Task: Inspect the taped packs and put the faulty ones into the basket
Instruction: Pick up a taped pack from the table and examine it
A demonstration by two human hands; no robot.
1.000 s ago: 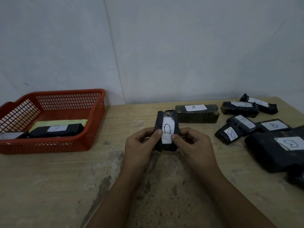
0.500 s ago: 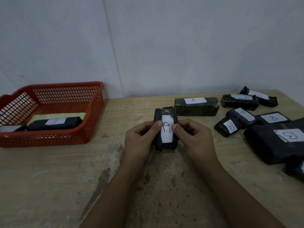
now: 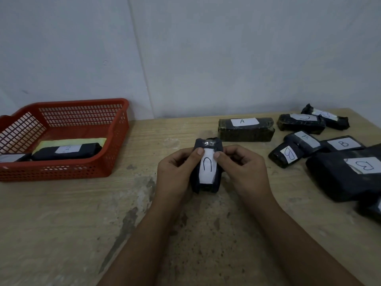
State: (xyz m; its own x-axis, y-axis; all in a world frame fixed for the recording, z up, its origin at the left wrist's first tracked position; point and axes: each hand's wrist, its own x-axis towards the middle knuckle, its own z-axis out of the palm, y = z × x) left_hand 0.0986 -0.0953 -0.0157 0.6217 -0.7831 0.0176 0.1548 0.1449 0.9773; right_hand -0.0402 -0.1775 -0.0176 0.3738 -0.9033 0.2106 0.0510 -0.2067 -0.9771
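Note:
A small black taped pack [image 3: 207,183] with a white label marked C stands on end above the middle of the wooden table. My left hand [image 3: 175,174] grips its left side and my right hand [image 3: 244,170] grips its right side, both thumbs pressed on the top of the label. The red plastic basket [image 3: 115,141] stands at the left by the wall. Inside it lie a black labelled pack [image 3: 68,151] on a yellow sheet and part of another pack [image 3: 12,157].
Several black labelled packs lie at the right: one marked A [image 3: 246,129] just behind my hands, two at the far right corner [image 3: 301,122], smaller B packs [image 3: 303,143], and a big pack [image 3: 346,176] at the right edge. A grey wall closes the back.
The pack has stayed between both hands; my thumbs have slid up to the top of the label. The camera has tilted, so the table sits lower in view.

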